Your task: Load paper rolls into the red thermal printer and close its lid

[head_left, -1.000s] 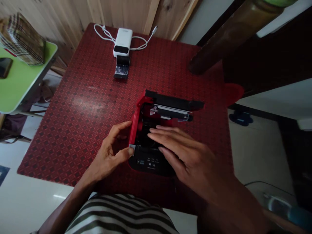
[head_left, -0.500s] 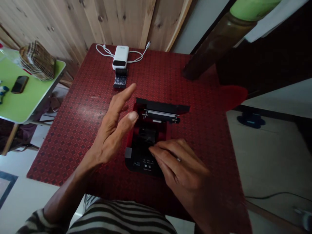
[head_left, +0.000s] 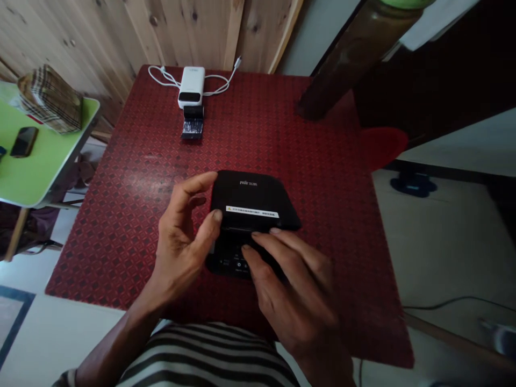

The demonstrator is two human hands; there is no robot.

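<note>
Black device [head_left: 228, 264] sits on the red patterned table [head_left: 121, 226], close to the person's edge, between the hands. Its lid [head_left: 262, 194] is lowered, light lettering near the far edge and a white label strip [head_left: 252, 211] along the near side (print too small to read). Can't tell if the lid is fully seated.

Left hand [head_left: 179, 242] is at the lid's left side: index finger by the far left corner, thumb at the near left corner, so the lid edge lies between them. Can't tell if they grip or just rest.

Right hand [head_left: 292, 287] is palm down at the near right, fingers slightly bent and spread, tips at the lid's near edge, thumb over the button panel. No clench visible; can't tell if the tips press or hold anything.

Farther back on the table: white power bank [head_left: 192, 80] with white cable [head_left: 237, 63] looping out both sides, small black roll [head_left: 193, 112] just in front of it, a strip unrolled toward the person. Dark cylinder with green top [head_left: 342, 59] to the right. Green table [head_left: 10, 180] at left carries a phone [head_left: 24, 142] and a plaid bag [head_left: 52, 102].
</note>
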